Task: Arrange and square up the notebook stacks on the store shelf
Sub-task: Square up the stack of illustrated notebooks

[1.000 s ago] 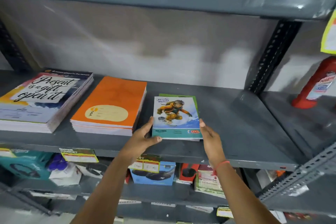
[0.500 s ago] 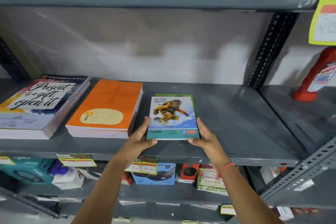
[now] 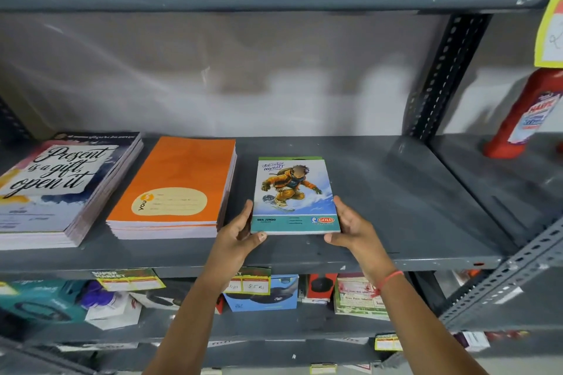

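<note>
Grey metal shelf (image 3: 396,207) carries three notebook piles: a lettered-cover stack (image 3: 58,189) at far left, an orange stack (image 3: 176,186) beside it, then a small snowboarder notebook stack (image 3: 294,195) (green cover peeking out behind). The left hand (image 3: 236,237) and right hand (image 3: 355,227) clamp that small stack's near corners.

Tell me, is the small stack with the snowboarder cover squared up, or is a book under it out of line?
Not fully squared. A green cover shows past the far edge of the snowboarder notebook, which both hands hold at its sides.
</note>
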The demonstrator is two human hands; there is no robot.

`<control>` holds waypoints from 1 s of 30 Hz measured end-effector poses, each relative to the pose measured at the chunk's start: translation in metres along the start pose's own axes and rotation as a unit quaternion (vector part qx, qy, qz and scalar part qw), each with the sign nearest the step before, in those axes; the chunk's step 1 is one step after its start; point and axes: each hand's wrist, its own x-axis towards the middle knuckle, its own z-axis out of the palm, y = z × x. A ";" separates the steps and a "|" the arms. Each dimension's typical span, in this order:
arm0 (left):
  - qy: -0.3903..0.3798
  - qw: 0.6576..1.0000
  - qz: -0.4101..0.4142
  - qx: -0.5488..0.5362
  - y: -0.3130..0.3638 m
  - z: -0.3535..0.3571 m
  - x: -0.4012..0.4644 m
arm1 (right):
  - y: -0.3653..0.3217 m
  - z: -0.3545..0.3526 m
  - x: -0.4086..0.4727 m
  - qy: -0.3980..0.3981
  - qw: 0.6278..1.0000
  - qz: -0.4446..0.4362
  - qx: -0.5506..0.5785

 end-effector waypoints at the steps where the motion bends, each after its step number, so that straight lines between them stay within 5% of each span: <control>1: -0.008 1.000 -0.006 -0.004 0.000 -0.003 0.001 | -0.001 -0.001 -0.001 -0.007 1.000 -0.003 0.004; 6: -0.032 0.999 -0.017 0.001 0.001 -0.011 0.006 | -0.002 -0.004 -0.002 -0.003 1.000 -0.004 0.018; 30: 0.112 0.991 -0.006 -0.071 0.001 0.003 0.008 | 0.003 0.002 0.004 0.069 0.997 0.022 0.041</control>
